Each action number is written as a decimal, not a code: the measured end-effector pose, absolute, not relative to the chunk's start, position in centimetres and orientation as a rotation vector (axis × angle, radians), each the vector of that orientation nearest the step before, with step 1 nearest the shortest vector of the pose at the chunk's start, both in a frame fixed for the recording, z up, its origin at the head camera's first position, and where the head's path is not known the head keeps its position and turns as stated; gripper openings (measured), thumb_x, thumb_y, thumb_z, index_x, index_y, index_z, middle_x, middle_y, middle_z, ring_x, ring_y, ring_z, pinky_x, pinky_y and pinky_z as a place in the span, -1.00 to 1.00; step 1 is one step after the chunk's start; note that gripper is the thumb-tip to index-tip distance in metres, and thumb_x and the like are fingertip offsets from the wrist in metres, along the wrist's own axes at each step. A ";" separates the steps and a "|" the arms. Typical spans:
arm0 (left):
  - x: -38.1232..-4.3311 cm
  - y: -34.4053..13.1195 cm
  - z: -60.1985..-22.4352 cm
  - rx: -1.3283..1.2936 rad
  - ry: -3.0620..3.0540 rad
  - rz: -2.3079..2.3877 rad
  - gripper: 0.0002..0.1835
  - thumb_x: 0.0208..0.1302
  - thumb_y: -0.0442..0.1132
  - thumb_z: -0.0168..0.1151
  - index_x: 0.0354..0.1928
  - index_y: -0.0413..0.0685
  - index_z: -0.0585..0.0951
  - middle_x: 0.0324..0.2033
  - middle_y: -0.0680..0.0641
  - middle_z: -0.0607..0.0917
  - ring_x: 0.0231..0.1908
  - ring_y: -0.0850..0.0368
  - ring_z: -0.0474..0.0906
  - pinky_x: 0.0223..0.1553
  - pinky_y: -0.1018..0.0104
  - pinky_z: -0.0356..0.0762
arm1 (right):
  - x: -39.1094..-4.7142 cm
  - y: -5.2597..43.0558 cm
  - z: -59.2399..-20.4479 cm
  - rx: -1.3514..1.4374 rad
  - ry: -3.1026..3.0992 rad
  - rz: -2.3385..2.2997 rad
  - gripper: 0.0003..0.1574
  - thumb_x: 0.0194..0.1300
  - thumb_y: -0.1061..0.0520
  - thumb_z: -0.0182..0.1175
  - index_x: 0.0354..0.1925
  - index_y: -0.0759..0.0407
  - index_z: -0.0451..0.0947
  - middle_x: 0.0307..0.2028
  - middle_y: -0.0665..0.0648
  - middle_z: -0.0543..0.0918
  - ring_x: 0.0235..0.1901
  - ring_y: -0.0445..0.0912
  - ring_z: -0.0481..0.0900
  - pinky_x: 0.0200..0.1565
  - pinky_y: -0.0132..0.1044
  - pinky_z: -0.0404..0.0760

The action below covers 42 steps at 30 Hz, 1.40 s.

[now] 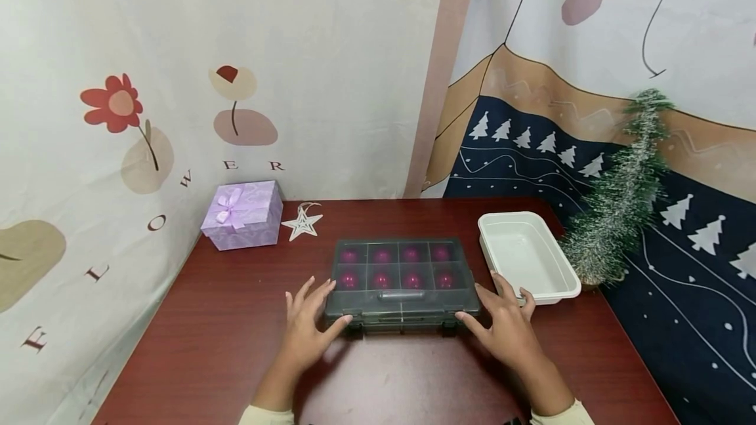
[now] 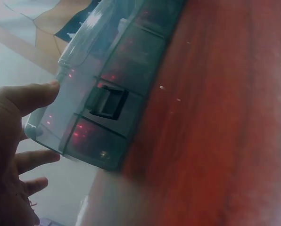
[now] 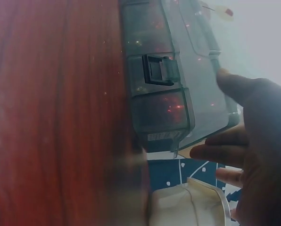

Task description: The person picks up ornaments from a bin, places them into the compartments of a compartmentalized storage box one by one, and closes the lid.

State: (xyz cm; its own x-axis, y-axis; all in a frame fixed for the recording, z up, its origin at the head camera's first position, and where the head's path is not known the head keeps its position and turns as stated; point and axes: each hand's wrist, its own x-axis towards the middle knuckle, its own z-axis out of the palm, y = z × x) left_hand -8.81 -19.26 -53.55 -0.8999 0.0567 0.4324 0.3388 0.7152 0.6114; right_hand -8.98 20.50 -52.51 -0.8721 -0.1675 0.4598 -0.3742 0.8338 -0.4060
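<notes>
A dark see-through plastic organizer case lies on the table, lid down, its handle and two front latches facing me. Shiny magenta balls show through the lid, one per visible compartment. At the case's left front corner, my left hand touches it with thumb and fingers spread. My right hand does likewise at the right front corner, some of its fingers near the white tray. In the left wrist view the thumb rests on the lid. The right wrist view has the other thumb at the lid's edge.
Right of the case stands a white rectangular tray, beside a small frosted artificial Christmas tree. A lilac gift box with a bow sits at the back left, next to a white star ornament. Printed cloth hangs behind the reddish-brown table.
</notes>
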 end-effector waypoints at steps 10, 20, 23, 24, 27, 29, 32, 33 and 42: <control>-8.4 -19.1 -54.1 -0.365 -2.562 -0.858 -0.31 0.16 -0.03 0.66 0.31 -0.14 0.72 0.35 -0.30 0.71 0.57 -0.55 0.28 0.39 -0.90 -0.13 | -8.5 20.6 -52.9 0.376 -2.668 0.598 -0.10 0.18 -0.19 0.63 0.30 0.33 0.69 0.24 0.29 0.80 0.61 0.36 0.20 0.29 0.68 0.07; -8.2 -19.1 -54.0 -0.403 -2.541 -0.679 -0.36 0.16 0.09 0.62 0.24 -0.08 0.79 0.32 -0.29 0.73 0.61 -0.51 0.21 0.45 -0.87 -0.21 | -8.0 19.7 -53.4 0.437 -2.528 0.661 -0.21 0.19 -0.02 0.62 0.28 0.32 0.70 0.32 0.38 0.71 0.55 0.46 0.20 0.24 0.64 0.08; -8.2 -19.1 -54.0 -0.400 -2.540 -0.643 -0.40 0.19 0.10 0.59 0.21 -0.05 0.81 0.34 -0.25 0.73 0.62 -0.47 0.21 0.44 -0.88 -0.20 | -8.0 19.5 -53.6 0.462 -2.484 0.687 -0.31 0.17 0.05 0.63 0.22 0.31 0.75 0.30 0.38 0.72 0.54 0.47 0.21 0.24 0.63 0.08; -8.2 -19.1 -54.0 -0.396 -2.541 -0.638 -0.42 0.21 0.09 0.58 0.21 -0.04 0.82 0.35 -0.23 0.73 0.63 -0.45 0.21 0.44 -0.88 -0.20 | -8.1 19.5 -53.7 0.465 -2.476 0.688 -0.34 0.17 0.07 0.63 0.19 0.31 0.76 0.30 0.37 0.73 0.54 0.47 0.22 0.24 0.63 0.08; -8.3 -19.1 -54.0 -0.380 -2.552 -0.638 -0.46 0.23 0.08 0.58 0.19 -0.02 0.83 0.37 -0.17 0.72 0.64 -0.41 0.21 0.46 -0.86 -0.21 | -8.0 19.4 -53.8 0.466 -2.467 0.690 -0.39 0.15 0.09 0.64 0.14 0.32 0.79 0.28 0.37 0.73 0.53 0.48 0.23 0.24 0.63 0.08; -8.3 -19.0 -54.0 -0.370 -2.565 -0.645 -0.47 0.23 0.07 0.59 0.19 0.00 0.83 0.38 -0.14 0.72 0.65 -0.38 0.21 0.45 -0.87 -0.18 | -8.0 19.2 -54.0 0.471 -2.459 0.701 -0.42 0.13 0.11 0.65 0.09 0.33 0.81 0.28 0.37 0.73 0.51 0.49 0.24 0.23 0.65 0.10; -8.2 -19.0 -54.1 -0.373 -2.562 -0.690 -0.49 0.21 0.04 0.62 0.16 0.01 0.85 0.38 -0.12 0.73 0.64 -0.38 0.23 0.41 -0.90 -0.12 | -7.8 19.0 -54.2 0.489 -2.415 0.742 -0.47 0.08 0.15 0.67 0.01 0.35 0.83 0.26 0.37 0.74 0.49 0.51 0.27 0.21 0.64 0.13; -8.2 -18.9 -54.1 -0.378 -2.554 -0.716 -0.51 0.20 0.01 0.64 0.15 0.00 0.85 0.37 -0.13 0.73 0.63 -0.39 0.25 0.38 -0.92 -0.10 | -7.8 18.9 -54.3 0.499 -2.392 0.763 -0.50 0.06 0.18 0.68 -0.02 0.35 0.84 0.25 0.36 0.74 0.47 0.50 0.29 0.20 0.61 0.16; -8.5 -18.5 -55.0 -0.412 -2.421 -0.951 -0.73 0.16 -0.24 0.65 -0.06 0.00 0.92 0.35 -0.26 0.72 0.55 -0.54 0.32 0.33 -0.94 -0.05 | -8.3 18.2 -55.2 0.558 -2.209 0.987 -0.62 -0.08 0.46 0.65 -0.20 0.33 0.88 0.02 0.27 0.85 0.23 0.27 0.57 0.12 -0.16 0.37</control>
